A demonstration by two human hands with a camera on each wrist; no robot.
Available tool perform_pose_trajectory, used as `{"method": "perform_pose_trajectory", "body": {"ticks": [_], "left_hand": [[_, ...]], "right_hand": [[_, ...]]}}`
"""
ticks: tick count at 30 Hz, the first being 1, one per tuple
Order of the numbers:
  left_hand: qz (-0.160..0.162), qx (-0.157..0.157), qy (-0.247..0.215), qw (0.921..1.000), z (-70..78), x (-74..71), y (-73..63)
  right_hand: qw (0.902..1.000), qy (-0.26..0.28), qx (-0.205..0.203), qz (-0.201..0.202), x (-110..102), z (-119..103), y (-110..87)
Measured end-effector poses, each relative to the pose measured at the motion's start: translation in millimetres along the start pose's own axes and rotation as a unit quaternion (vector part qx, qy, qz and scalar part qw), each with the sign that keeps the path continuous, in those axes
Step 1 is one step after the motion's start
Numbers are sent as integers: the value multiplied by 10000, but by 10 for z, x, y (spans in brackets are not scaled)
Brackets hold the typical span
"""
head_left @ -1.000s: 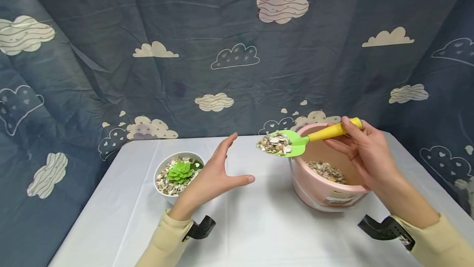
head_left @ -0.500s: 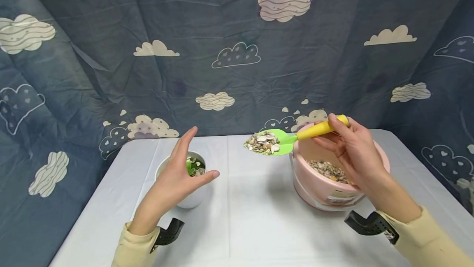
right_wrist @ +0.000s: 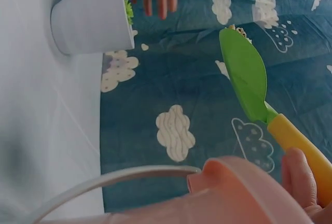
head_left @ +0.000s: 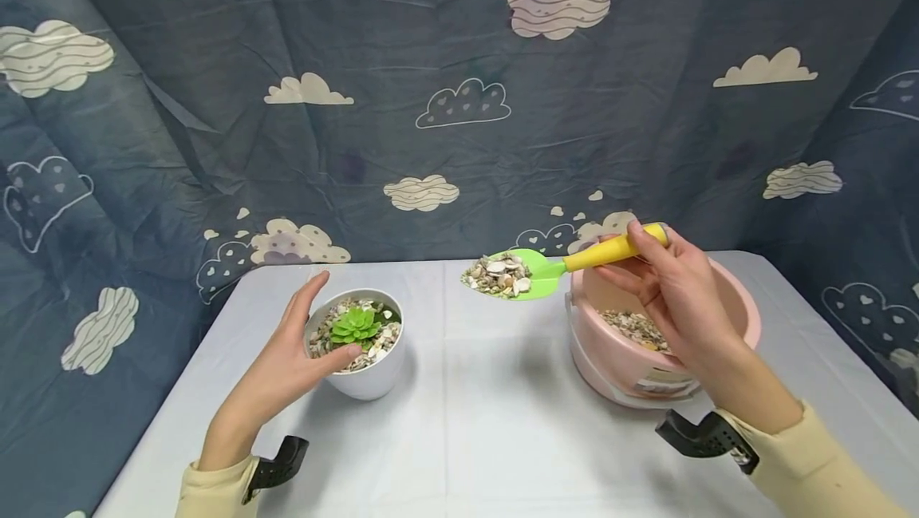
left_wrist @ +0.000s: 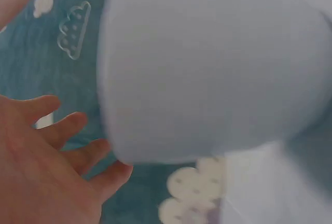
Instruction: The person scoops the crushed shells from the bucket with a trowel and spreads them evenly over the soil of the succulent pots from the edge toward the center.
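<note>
My right hand [head_left: 678, 294] grips the yellow handle of a small garden trowel [head_left: 549, 272]. Its green blade carries a heap of pebbles and shell bits [head_left: 501, 274] and is held level in the air, left of the pink bucket [head_left: 747, 318]. In the head view my left hand [head_left: 276, 362] is spread at the left of a white pot [head_left: 376, 378], thumb and fingers apart. The pot stands upright, with a green succulent [head_left: 355, 326] among pebbles. The left wrist view shows the pot's smooth wall [left_wrist: 207, 68] close to the fingers; whether they touch it I cannot tell.
More pebbles [head_left: 635, 329] lie inside the pink bucket, whose white carrying handle [right_wrist: 124, 175] hangs down its side. Both vessels stand on a white-covered table [head_left: 488, 438]. A dark cloth with clouds [head_left: 459, 183] hangs behind and at the sides.
My left hand has moved left across the pot to its left side. My right hand has carried the loaded trowel a little left, away from the bucket.
</note>
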State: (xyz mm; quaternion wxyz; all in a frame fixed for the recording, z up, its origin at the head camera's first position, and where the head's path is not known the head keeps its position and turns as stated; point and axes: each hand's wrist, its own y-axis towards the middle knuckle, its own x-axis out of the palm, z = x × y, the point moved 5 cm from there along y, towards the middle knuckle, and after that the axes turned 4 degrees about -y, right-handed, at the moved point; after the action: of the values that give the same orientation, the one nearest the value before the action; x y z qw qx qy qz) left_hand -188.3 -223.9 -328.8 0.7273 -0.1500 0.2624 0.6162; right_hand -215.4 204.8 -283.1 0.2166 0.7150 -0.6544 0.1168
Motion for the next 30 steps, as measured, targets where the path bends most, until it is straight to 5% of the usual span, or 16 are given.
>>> {"method": "perform_pose_trajectory", "body": {"ticks": [8, 15, 19, 30], "left_hand": [[-66, 49, -638, 9979, -361, 0, 73], [-344, -419, -1406, 9886, -624, 74, 83], [-522, -372, -1741, 9826, -663, 95, 83], [-569, -316, -1786, 9818, -664, 99, 81]], "right_hand": [[9996, 30, -165, -213, 94, 41, 2], [9995, 41, -267, -186, 118, 63, -24], [9990, 97, -276, -341, 173, 78, -7], [9993, -57, 50, -358, 389, 238, 26]]}}
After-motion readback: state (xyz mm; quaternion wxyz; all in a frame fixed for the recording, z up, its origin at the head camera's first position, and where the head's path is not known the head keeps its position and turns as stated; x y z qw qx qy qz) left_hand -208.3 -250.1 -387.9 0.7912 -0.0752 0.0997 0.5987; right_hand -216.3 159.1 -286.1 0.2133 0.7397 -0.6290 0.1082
